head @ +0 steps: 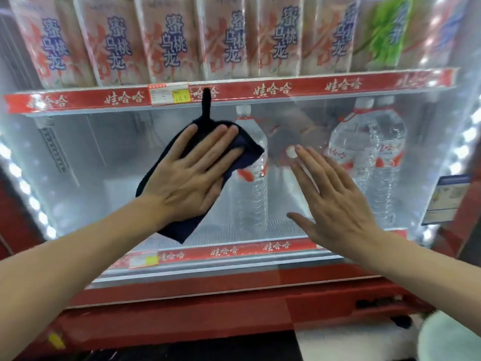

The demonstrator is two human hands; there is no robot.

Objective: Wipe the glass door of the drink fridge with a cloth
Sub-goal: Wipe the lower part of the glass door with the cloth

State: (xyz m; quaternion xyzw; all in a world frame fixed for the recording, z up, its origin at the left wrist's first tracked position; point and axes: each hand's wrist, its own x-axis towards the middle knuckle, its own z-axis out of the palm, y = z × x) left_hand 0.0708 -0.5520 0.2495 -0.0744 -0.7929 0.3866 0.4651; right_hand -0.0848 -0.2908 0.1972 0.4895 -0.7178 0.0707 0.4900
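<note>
L hand [192,175] flat, fingers straight, pressing dark navy cloth [250,152] on glass door [104,178], just 9 o'clock of centre. R hand [335,204] open, fingers spread, 3 o'clock of cloth; contact w/ glass unclear. Behind glass: water bottles [364,152] mid shelf, pink tea bottles [171,40] at 12 above red shelf strip [260,89]. Red fridge base [208,308] at 6; LED strips [24,187] at 9 & 3.

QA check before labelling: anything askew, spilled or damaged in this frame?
Nothing stands out. Left hand presses the dark cloth flat on the glass door; right hand open beside it, holding nothing. Water bottles behind the glass stand upright; no spill visible.
</note>
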